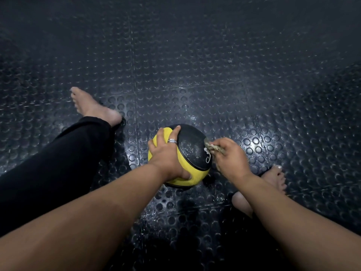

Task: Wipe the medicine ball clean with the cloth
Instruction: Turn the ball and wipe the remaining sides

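Observation:
A black and yellow medicine ball (190, 148) rests on the dark studded floor between my legs. My left hand (167, 153), with a ring on one finger, is spread over the ball's left side and grips it, thumb low on the yellow panel. My right hand (229, 156) is at the ball's right edge, closed on a small crumpled greyish cloth (212, 148). The cloth touches the black panel near a white marking. Most of the cloth is hidden inside my fist.
The floor (195, 75) is black rubber matting with round studs, seams running across it. My left leg in black trousers (54, 159) stretches to the left with a bare foot (93, 106). My right bare foot (273, 178) lies just right of the ball.

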A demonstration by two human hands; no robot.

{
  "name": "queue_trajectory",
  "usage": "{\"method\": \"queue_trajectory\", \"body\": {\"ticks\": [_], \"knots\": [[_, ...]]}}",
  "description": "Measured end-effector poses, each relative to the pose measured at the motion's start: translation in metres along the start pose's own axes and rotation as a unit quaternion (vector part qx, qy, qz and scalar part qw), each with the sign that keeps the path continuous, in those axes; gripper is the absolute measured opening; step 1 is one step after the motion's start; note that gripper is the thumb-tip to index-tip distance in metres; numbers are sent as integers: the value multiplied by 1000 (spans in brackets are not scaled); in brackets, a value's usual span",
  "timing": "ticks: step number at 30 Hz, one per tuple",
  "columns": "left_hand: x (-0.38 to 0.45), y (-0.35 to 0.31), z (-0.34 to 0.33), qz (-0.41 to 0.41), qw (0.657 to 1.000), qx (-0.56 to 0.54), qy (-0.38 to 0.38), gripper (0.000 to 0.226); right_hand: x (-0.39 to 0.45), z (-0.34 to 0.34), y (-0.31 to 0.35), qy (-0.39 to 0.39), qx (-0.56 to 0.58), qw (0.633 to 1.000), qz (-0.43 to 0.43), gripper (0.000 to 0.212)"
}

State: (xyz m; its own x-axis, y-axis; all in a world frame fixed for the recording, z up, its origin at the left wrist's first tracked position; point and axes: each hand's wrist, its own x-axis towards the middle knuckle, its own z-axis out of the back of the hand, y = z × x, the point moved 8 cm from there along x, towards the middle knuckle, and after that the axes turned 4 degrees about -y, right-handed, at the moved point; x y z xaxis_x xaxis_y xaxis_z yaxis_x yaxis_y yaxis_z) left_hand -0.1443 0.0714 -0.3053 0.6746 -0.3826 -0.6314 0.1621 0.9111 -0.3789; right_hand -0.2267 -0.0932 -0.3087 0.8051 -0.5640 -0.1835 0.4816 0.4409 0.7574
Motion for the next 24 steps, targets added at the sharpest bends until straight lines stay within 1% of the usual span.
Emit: {"method": "queue_trajectory", "body": {"ticks": [1,3,5,6,8,10,11,12,14,15,16,17,19,20,21,24], "knots": [[0,1,-1,1,1000,1,-1,143,4,-2,8,-11,7,1000,6,13],[-2,2,-2,1,1000,8,-2,144,12,-7,36,-27,27,998,48,16],[-3,3,-1,1,1000,11,-3,144,21,-16,60,-14,16,995,98,17],[-2,4,-1,1,1000,6,-2,144,22,-18,64,-6,5,994,105,16],[1,7,3,-1,1000,-3,-1,144,21,-16,55,-4,-5,995,95,17],[3,9,7,-3,1000,-15,1,144,11,-8,34,-10,-23,997,76,17],[5,10,9,-3,1000,-20,3,144,6,-4,20,0,-41,997,59,17],[6,11,11,-4,1000,-21,4,144,0,-5,5,29,-74,996,39,16],[8,10,13,-4,1000,-14,6,144,-17,-11,-29,122,-161,979,-1,15],[9,10,14,-2,1000,-11,7,144,-25,-12,-45,133,-176,975,-22,16],[10,10,14,0,1000,-13,8,144,-30,-8,-57,108,-170,978,-50,15],[10,10,15,2,1000,-18,7,143,-32,-3,-67,70,-128,984,-101,13],[8,7,13,4,1000,-25,6,143,-32,7,-68,-23,0,983,-183,8],[7,6,11,4,1000,-24,5,143,-28,11,-61,-62,51,978,-194,7],[5,4,9,3,1000,-23,5,143,-22,14,-50,-84,78,975,-189,9],[4,-1,6,4,1000,-9,3,142,-1,12,-11,-91,137,974,-153,14]]}}
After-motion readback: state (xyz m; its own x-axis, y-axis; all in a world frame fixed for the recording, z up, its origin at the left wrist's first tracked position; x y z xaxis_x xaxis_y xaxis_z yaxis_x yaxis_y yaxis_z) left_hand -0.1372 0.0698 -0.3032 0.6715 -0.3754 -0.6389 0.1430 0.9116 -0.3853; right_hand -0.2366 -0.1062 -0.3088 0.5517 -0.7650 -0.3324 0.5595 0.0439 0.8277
